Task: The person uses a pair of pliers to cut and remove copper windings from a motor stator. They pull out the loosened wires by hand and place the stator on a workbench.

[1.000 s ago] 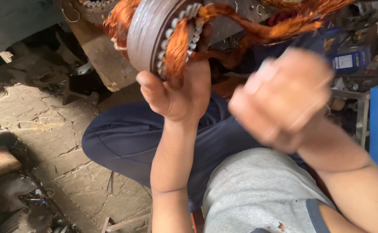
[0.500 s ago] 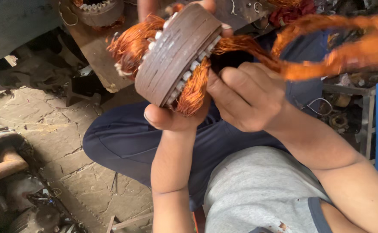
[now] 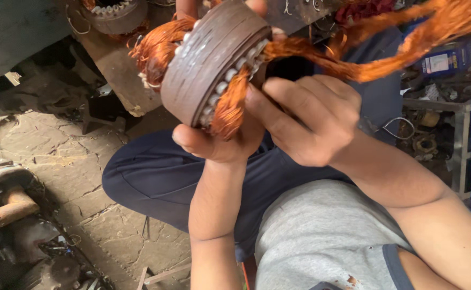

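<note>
Nearest me: grey shirt and dark blue trousers, knee bent out to the left over the cracked stone floor (image 3: 58, 177).

My left forearm rises straight up from bottom centre, wrist bent back, palm up. Left hand (image 3: 219, 140) cups the motor stator (image 3: 216, 59) from below; thumb sticks out left under the iron ring, other fingers go up behind it, tips showing over the top edge. So it's closed round the stator, bearing its weight. Stator sits tilted, upper centre of view, above the lap, ring face turned down-right toward me.

Right arm comes in from the lower right corner, elbow out of shot, forearm angled up-left. Right hand (image 3: 310, 121) is curled, knuckles up, fingers (image 3: 267, 110) pressed on the copper winding (image 3: 230, 107) where it bulges out of the ring's lower rim. Looks like a pinch on that bundle, but fingertips are hidden behind the wire, so can't tell how tight.

Inside the stator: slots w/ pale liners round the bore, copper wire packed in, a tuft sticking out the far left end. A long loose hank of copper wire (image 3: 407, 45) trails from the bore up to the top right corner.

Further off: rusty pipe (image 3: 2, 215) and metal scrap at lower left, second stator (image 3: 114, 13) at top left, blue box (image 3: 445, 59) and a metal rack of parts at right.
</note>
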